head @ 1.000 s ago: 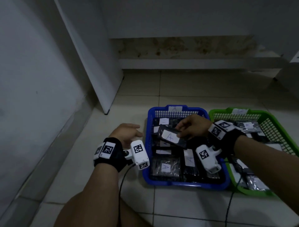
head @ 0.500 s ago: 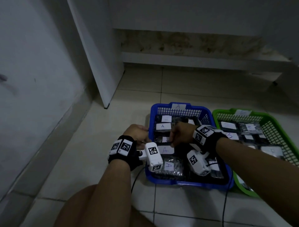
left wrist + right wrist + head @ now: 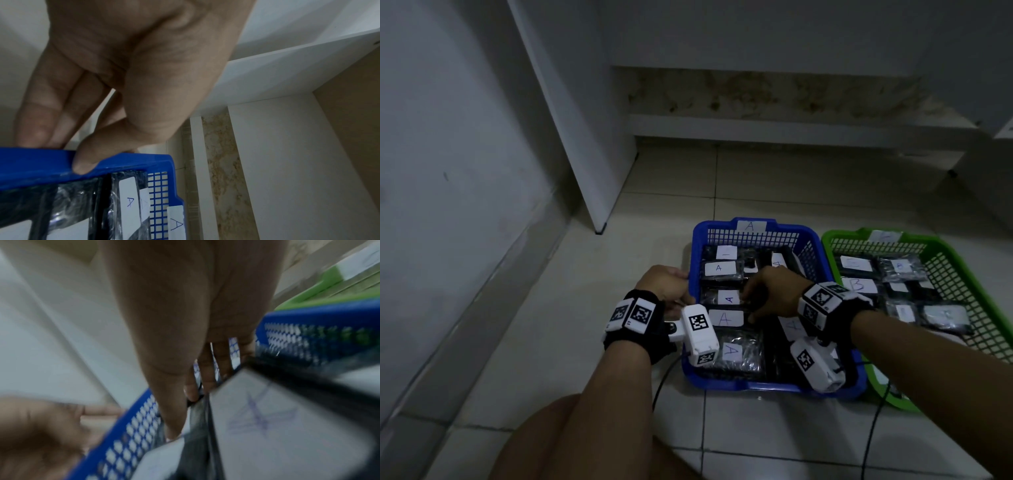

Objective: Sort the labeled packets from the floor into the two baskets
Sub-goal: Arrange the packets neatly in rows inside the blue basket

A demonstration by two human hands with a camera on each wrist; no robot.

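Note:
The blue basket (image 3: 756, 387), tagged A, holds several black packets with white A labels. My left hand (image 3: 681, 291) grips its left rim, thumb (image 3: 86, 162) on top of the blue rim (image 3: 41, 162) and fingers on the outer side. My right hand (image 3: 750, 308) is down inside the basket, fingers curled on an A-labeled packet (image 3: 726, 318). In the blurred right wrist view that packet (image 3: 267, 418) lies tilted between thumb and fingers. To the right, the green basket (image 3: 969, 277) holds several packets, some marked B.
A white panel (image 3: 585, 137) stands against the left wall. At the back runs a low stained ledge (image 3: 791, 126). My knee (image 3: 551, 438) fills the bottom edge. Cables (image 3: 664, 380) trail from both wrists. Tiled floor lies left of the baskets.
My right hand has lowered the A packet from above the blue basket down among the packets inside. My left hand has moved right and taken hold of the basket's left rim.

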